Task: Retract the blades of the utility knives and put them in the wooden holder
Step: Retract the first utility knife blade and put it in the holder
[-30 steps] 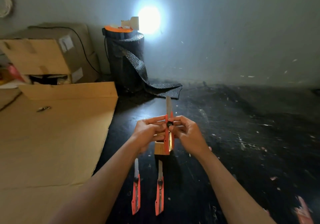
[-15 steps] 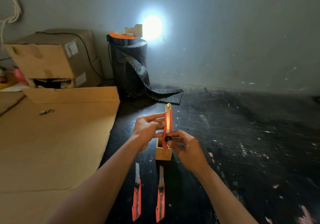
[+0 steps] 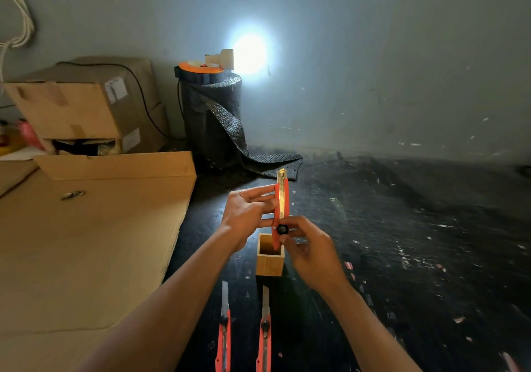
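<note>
I hold an orange utility knife (image 3: 282,199) upright over the square wooden holder (image 3: 269,262), which stands on the dark floor. My left hand (image 3: 247,213) pinches the knife's body from the left. My right hand (image 3: 309,252) grips its lower end, with the fingers at the black slider knob. The slider sits low on the body and only a short tip shows at the top. The knife's bottom end hangs just above the holder's open mouth. Two more orange knives (image 3: 223,334) (image 3: 264,337) lie on the floor in front of the holder, blades out and pointing away from me.
A flat cardboard sheet (image 3: 86,242) covers the floor to the left, with cardboard boxes (image 3: 83,104) behind it. A black roll of mesh matting (image 3: 212,118) with a lamp on top stands by the wall. The floor to the right is dark and littered with specks.
The long blade that stuck out above the knife has slid back into the body as my right hand drew the slider down. My right hand now sits lower, near the holder.
</note>
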The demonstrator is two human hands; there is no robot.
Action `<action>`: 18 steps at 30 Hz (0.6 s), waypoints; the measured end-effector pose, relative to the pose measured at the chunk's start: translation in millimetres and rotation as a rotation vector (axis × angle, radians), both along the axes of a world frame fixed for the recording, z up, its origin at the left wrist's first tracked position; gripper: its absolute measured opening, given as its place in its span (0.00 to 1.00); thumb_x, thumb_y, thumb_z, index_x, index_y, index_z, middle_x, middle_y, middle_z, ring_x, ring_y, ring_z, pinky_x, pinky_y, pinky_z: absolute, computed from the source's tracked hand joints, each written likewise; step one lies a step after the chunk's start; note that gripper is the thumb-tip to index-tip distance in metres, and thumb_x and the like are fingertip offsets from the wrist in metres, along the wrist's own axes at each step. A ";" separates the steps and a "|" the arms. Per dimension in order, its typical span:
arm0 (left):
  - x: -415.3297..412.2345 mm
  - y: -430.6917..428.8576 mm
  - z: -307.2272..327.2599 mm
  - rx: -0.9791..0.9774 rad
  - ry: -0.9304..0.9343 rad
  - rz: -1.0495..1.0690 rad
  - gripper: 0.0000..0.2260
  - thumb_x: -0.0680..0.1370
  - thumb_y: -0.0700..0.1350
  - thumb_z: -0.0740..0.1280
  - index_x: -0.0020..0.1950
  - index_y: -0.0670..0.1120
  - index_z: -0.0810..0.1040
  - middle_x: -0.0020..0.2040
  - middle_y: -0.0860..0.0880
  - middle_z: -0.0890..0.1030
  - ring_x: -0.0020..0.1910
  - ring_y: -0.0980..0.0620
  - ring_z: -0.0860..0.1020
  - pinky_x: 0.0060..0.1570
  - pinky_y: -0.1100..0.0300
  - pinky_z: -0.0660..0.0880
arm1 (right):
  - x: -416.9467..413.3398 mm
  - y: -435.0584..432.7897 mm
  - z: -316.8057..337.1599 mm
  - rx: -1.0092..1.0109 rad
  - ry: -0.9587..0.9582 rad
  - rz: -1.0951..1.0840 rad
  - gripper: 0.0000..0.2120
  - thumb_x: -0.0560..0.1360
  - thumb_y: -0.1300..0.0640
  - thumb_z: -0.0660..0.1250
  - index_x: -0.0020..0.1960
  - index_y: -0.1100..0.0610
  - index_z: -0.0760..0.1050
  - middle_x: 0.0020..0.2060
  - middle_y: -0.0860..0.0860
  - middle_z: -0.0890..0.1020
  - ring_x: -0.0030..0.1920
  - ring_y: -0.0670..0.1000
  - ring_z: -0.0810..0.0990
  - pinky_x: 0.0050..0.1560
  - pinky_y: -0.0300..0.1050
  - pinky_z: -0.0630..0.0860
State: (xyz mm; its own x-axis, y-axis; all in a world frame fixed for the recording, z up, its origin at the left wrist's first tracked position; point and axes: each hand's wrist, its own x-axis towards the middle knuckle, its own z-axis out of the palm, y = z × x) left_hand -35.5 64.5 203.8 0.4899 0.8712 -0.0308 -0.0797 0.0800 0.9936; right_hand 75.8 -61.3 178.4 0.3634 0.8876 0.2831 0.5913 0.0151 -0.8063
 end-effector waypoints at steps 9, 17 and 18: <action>6.8 -0.4 1.5 0.005 -0.017 -0.003 0.14 0.79 0.33 0.70 0.64 0.42 0.84 0.51 0.44 0.89 0.44 0.48 0.89 0.41 0.54 0.86 | 5.9 2.4 -0.1 0.018 -0.002 0.001 0.10 0.77 0.56 0.72 0.58 0.51 0.78 0.55 0.46 0.82 0.53 0.42 0.80 0.51 0.36 0.80; 8.5 0.9 0.4 0.003 -0.020 0.011 0.15 0.79 0.33 0.71 0.65 0.41 0.83 0.52 0.42 0.89 0.46 0.46 0.89 0.44 0.49 0.87 | 7.8 5.4 -1.4 0.038 -0.023 0.018 0.10 0.77 0.58 0.72 0.58 0.52 0.78 0.54 0.45 0.81 0.53 0.45 0.80 0.44 0.25 0.76; 8.3 1.3 0.0 0.005 -0.019 0.010 0.15 0.79 0.34 0.71 0.65 0.41 0.83 0.52 0.42 0.89 0.46 0.46 0.89 0.44 0.50 0.87 | 8.2 5.7 -1.0 0.027 -0.013 0.009 0.10 0.77 0.57 0.72 0.57 0.51 0.78 0.54 0.45 0.80 0.53 0.44 0.80 0.43 0.24 0.75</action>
State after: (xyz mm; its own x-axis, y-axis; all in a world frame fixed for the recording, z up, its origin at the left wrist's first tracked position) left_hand -27.2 65.8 203.8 0.4814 0.8763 -0.0174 -0.0995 0.0743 0.9923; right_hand 84.0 -55.7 177.5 0.3516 0.8826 0.3120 0.6014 0.0425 -0.7978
